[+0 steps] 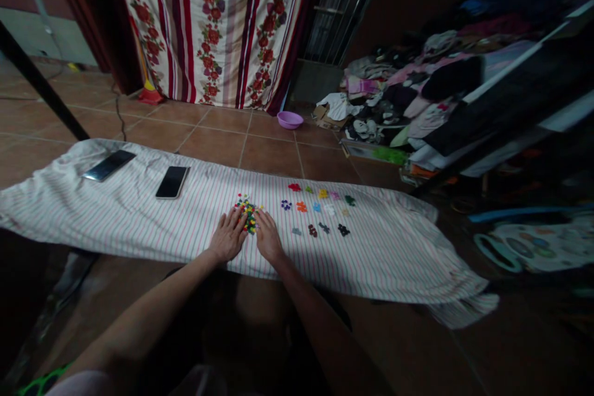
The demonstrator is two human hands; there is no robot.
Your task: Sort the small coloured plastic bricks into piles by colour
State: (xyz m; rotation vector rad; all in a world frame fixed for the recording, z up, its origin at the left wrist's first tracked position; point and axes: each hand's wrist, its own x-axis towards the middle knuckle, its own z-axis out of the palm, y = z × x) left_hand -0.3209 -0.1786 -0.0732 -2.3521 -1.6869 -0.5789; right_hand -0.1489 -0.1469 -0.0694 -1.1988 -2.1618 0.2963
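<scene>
A pile of small mixed-colour pieces [250, 218], like beads or tiny blocks, lies on a striped cloth [204, 223]. My left hand [228, 236] rests flat at the pile's left side, fingers spread and touching it. From the right, my right hand [268, 236] lies with fingers stretched out against the pile's edge. Neither hand grips anything that shows. To the right sit several small groups sorted by colour, among them red pieces [294, 187], yellow pieces [323, 193], orange pieces [301, 206], brown pieces [312, 230] and black pieces [343, 230].
Two phones, a dark phone [110, 165] and another phone [172, 182], lie on the cloth's left part. Beyond it, a purple basin [290, 119] stands on the tiled floor near a flowered curtain [211, 31]. Heaped clothes [394, 86] fill the right background.
</scene>
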